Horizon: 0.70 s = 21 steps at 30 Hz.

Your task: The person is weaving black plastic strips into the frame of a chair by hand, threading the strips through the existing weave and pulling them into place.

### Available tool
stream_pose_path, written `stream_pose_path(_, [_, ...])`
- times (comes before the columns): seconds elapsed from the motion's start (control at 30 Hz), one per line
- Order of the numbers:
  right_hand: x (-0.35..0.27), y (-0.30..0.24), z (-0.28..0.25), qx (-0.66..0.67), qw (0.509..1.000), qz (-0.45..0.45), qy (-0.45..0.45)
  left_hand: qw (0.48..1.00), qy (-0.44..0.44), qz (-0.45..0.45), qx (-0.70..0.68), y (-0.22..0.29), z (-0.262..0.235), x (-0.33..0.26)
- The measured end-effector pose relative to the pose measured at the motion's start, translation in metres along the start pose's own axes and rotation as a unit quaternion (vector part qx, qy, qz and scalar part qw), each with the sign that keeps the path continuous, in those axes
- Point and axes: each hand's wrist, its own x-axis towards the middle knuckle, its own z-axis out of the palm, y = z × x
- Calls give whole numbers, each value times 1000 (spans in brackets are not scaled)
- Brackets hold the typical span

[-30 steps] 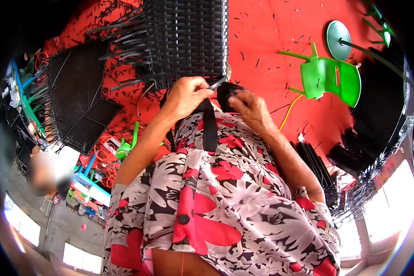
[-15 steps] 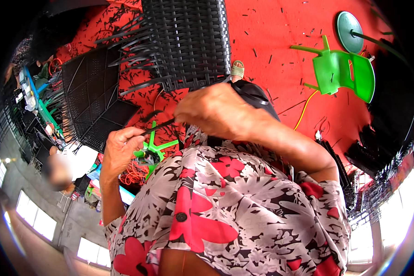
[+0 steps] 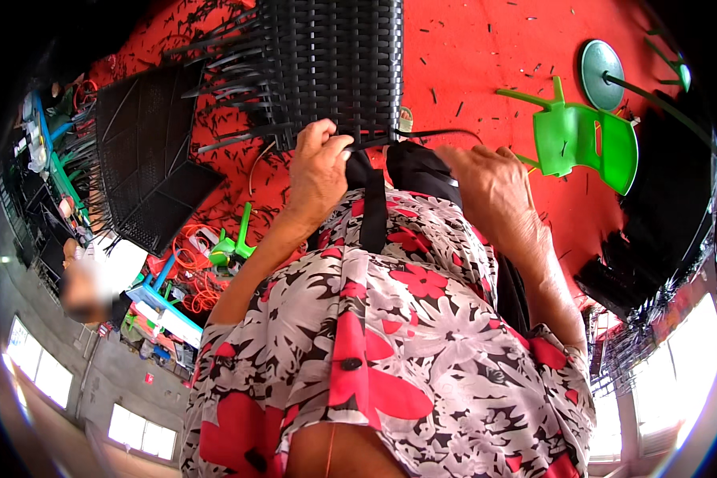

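A black woven panel of flat plastic strips stands before me, loose strip ends fanning out on its left. At its lower edge my left hand is closed, thumb and fingertips pinching a thin black plastic strip. From there the strip runs right in a low arc to my right hand. The right hand is curled with its back up, at the right of my lap, and the strip's end goes behind its knuckles. Its fingertips are hidden and partly blurred by motion.
Black strip scraps litter the red floor. At right are a green chair and a round stand base. A dark frame stands left, near a person. Orange tubing lies by a green stool.
Both hands have moved right and apart; the left went up to the panel's lower edge. The strip, earlier held between them left of my lap, now stretches along the panel's bottom.
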Motion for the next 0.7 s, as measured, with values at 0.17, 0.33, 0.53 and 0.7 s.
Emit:
stream_pose_path(0.17, [-31, -2, 18, 7, 989, -94, -115, 909, -213, -97, -345, 30, -4, -12])
stream_pose_path(0.33, [-25, 2, 22, 53, 994, -60, -78, 920, -285, -12, -270, 21, 19, -30])
stream_pose_path(0.53, [-10, -24, 42, 14, 992, -120, -43, 921, -292, -95, -240, 30, 20, -13])
stream_pose_path(0.7, [-10, -17, 38, 76, 995, -18, -61, 956, -163, -72, -231, 15, 11, -18])
